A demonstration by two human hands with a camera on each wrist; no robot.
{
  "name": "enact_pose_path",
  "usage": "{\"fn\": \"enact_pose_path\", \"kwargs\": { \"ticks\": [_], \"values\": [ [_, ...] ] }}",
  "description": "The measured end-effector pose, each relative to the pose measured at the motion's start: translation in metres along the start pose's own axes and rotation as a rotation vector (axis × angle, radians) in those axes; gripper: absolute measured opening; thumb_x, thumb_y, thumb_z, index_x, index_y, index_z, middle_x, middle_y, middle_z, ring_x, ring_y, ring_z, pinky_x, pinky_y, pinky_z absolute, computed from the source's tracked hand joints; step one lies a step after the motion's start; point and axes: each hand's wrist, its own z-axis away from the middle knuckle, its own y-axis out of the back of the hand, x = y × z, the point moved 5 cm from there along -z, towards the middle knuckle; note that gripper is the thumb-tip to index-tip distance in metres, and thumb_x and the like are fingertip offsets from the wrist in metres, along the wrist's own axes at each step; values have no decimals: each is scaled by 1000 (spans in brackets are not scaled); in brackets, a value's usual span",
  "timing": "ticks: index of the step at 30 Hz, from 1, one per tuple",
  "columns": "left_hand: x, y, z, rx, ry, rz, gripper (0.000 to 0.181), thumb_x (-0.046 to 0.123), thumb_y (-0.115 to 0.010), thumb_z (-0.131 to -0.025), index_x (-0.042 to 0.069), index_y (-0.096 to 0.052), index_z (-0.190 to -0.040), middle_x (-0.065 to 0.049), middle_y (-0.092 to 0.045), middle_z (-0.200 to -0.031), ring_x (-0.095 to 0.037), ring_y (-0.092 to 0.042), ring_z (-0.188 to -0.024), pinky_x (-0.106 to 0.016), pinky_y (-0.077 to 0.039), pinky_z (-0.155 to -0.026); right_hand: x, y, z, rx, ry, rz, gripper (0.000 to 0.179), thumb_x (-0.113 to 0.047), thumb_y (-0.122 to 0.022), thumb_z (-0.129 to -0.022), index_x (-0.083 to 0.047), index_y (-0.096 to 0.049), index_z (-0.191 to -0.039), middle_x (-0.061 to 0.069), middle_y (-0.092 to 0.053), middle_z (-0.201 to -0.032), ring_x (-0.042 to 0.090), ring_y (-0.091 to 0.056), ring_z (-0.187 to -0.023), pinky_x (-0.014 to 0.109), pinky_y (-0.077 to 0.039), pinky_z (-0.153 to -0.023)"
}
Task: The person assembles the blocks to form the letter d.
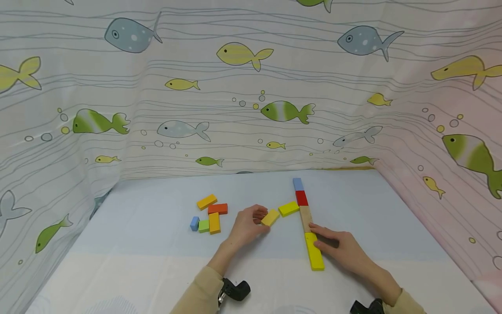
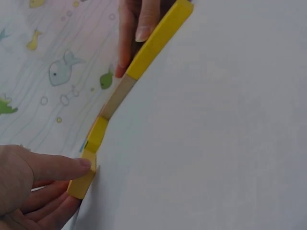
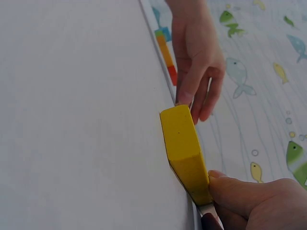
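My left hand (image 1: 248, 224) pinches a pale yellow block (image 1: 270, 217), its thumb on the near face and fingers behind in the left wrist view. Just beyond it a bright yellow block (image 1: 289, 209) lies at an angle, its far end against a row of blocks. From far to near, the row has a blue block (image 1: 298, 184), a red block (image 1: 302, 198), a plain wooden block (image 1: 305, 218) and a long yellow block (image 1: 314, 253). On the row's right side, my right hand (image 1: 347, 252) touches the wooden and long yellow blocks with extended fingertips.
Left of my left hand lies a loose group: two orange blocks (image 1: 214, 223), a red-orange block (image 1: 218, 209), a green block (image 1: 204, 226) and a small blue block (image 1: 194, 223). A fish-patterned cloth (image 1: 235, 104) hangs behind and beside the white table (image 1: 157, 261).
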Motion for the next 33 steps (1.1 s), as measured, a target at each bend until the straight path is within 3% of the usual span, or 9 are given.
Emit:
{"fn": "enact_pose_path", "kwargs": {
  "ticks": [21,25,33],
  "values": [
    [2,-2,0,-54,-17,12,42,15,-78,-87,6,-63,-125,-7,-68,-117,-20,-66,-102,-37,-57,-95,2,0,0,18,12,20,46,-39,-68,-94,-28,-61,-138,-14,-57,-142,23,-51,-136,50,-45,-108],
    [0,2,0,-67,-16,3,44,20,-76,-89,8,-62,-129,-5,-67,-122,-20,-65,-107,-39,-55,-98,4,0,-1,22,11,21,46,-39,-69,-93,-29,-61,-138,-16,-56,-142,21,-50,-137,49,-45,-108],
    [-3,18,1,-34,-31,7,45,21,-74,-90,7,-61,-131,-8,-67,-127,-25,-64,-116,-44,-52,-103,4,0,-2,0,-9,8,47,-39,-69,-93,-29,-60,-139,-13,-56,-143,24,-49,-138,50,-44,-109]
  ]
}}
